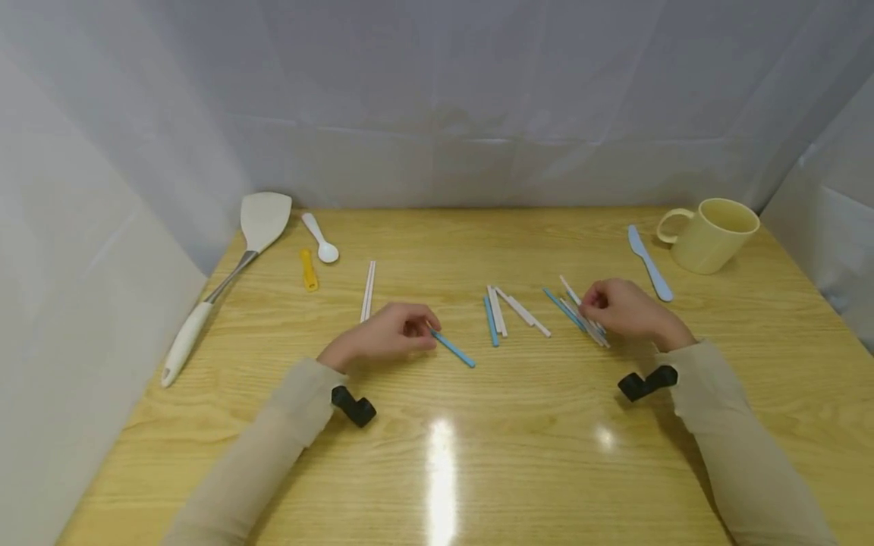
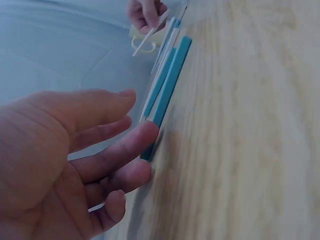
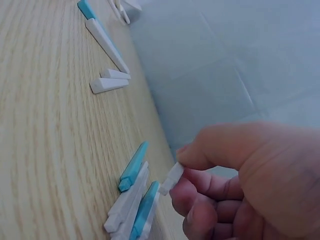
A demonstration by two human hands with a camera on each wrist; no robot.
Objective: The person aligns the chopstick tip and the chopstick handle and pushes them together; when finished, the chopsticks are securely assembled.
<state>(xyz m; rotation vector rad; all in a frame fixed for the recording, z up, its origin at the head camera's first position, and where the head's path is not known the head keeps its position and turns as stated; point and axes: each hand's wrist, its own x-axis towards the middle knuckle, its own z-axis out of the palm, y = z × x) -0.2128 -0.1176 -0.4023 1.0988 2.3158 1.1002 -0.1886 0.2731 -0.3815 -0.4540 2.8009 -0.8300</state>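
My left hand point(image 1: 392, 332) is at the near end of a blue tapered stick point(image 1: 453, 349) on the table. In the left wrist view its thumb stands apart from the loosely bent fingers, and a fingertip overlaps the blue stick point(image 2: 172, 80). My right hand point(image 1: 624, 307) pinches a short white stick point(image 3: 171, 179) between thumb and finger. It is held over a loose pile of blue sticks point(image 1: 563, 309) and white sticks point(image 3: 127, 207). Between the hands lie another blue stick point(image 1: 491, 322) and several white sticks point(image 1: 520, 310).
Two slim white sticks point(image 1: 369, 288) lie beyond the left hand. Further left are a yellow handle-like piece point(image 1: 309, 271), a white spoon point(image 1: 321, 240) and a spatula point(image 1: 265, 220). At the right lie a pale blue knife point(image 1: 650, 264) and a yellow mug point(image 1: 713, 239).
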